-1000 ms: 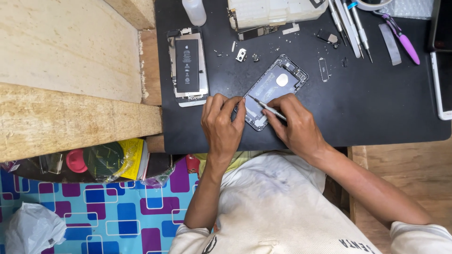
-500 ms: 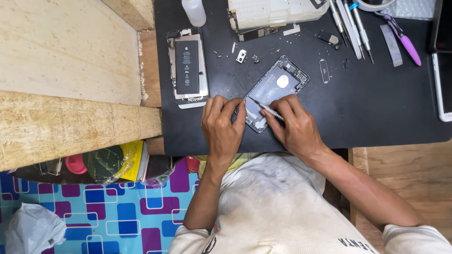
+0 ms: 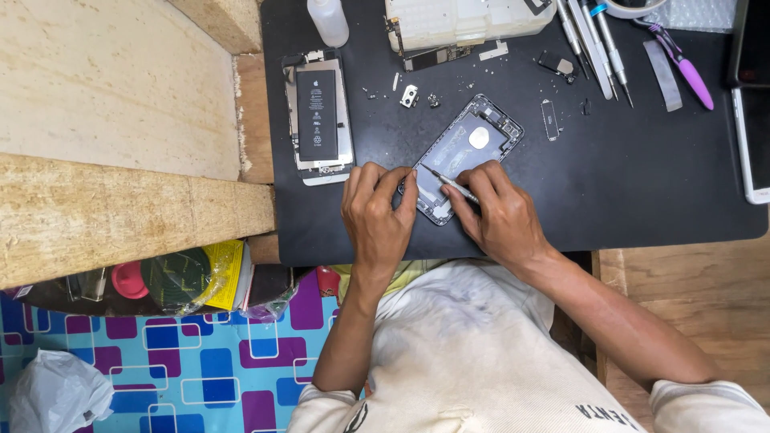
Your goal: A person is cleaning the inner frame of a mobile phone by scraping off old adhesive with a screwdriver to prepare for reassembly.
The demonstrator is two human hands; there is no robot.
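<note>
An opened grey phone housing (image 3: 469, 148) lies tilted on the black work mat (image 3: 658, 184). My left hand (image 3: 375, 216) presses its fingertips on the housing's lower left edge. My right hand (image 3: 497, 215) grips a thin metal screwdriver (image 3: 446, 181), whose tip points into the housing's lower part. To the left lies a second opened phone with a black battery (image 3: 318, 114) showing.
Small screws and metal parts (image 3: 411, 96) lie scattered above the housing. Several screwdrivers (image 3: 593, 44), a purple pry tool (image 3: 688, 70), a white bottle (image 3: 329, 20) and a white tray (image 3: 469, 20) line the mat's far edge. A white phone (image 3: 752, 136) lies right. Wooden planks (image 3: 120, 160) flank left.
Both hands stay on the housing; the screwdriver has shifted only slightly. The view has drifted a little.
</note>
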